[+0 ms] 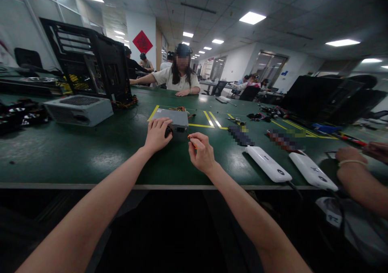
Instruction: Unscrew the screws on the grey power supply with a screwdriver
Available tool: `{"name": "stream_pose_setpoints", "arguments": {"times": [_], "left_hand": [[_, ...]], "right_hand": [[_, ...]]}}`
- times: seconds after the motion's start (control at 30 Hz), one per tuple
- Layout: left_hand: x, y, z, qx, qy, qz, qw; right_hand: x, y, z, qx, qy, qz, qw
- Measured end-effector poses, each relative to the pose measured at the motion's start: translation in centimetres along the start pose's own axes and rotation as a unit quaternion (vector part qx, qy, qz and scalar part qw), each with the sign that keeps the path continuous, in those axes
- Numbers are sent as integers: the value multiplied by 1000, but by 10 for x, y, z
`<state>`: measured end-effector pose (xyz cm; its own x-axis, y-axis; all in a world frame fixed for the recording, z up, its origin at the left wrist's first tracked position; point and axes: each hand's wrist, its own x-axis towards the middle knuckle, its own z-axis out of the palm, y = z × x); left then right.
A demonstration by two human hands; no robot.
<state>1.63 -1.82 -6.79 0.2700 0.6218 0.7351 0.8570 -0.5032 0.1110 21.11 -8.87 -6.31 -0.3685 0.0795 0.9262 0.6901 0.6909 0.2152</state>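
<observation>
A grey computer power supply (178, 117) lies on the green table straight ahead, its socket side toward me. My left hand (158, 135) holds it at the near left corner, fingers over the top and thumb low by a dark round part of the near face. My right hand (201, 152) is closed around a small screwdriver with an orange and black handle (192, 140). Its thin tip points toward the near face; whether it touches is too small to tell. Coloured cables (181, 108) lie behind the power supply.
Left stand a black computer case (91, 62) and a second power supply (80, 109). Right lie two white power banks (269, 164) with cables and blurred phone-like objects. Another person's hand (351, 155) works at far right. A person (178, 70) sits opposite. Yellow tape (209, 119) marks the table.
</observation>
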Motion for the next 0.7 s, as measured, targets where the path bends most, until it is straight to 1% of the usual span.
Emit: {"name": "stream_pose_setpoints", "arguments": {"times": [0.07,0.17,0.27,0.33,0.5,0.6,0.7], "left_hand": [[0,0,0,-1,1,0,1000],[0,0,0,-4,0,-3,1000],[0,1,0,-4,-3,-6,1000],[0,1,0,-1,-3,-7,1000],[0,1,0,-1,1,-2,1000],[1,1,1,0,3,-6,1000],[1,2,2,1,5,-8,1000]], "right_hand": [[0,0,0,4,8,6,1000],[1,0,-2,-19,2,12,1000],[1,0,-3,-30,-15,-11,999],[1,0,-3,-14,-17,-22,1000],[0,0,-1,28,-3,-3,1000],[0,0,-1,-7,-15,-12,1000],[-2,-1,0,-36,-42,-46,997]]}}
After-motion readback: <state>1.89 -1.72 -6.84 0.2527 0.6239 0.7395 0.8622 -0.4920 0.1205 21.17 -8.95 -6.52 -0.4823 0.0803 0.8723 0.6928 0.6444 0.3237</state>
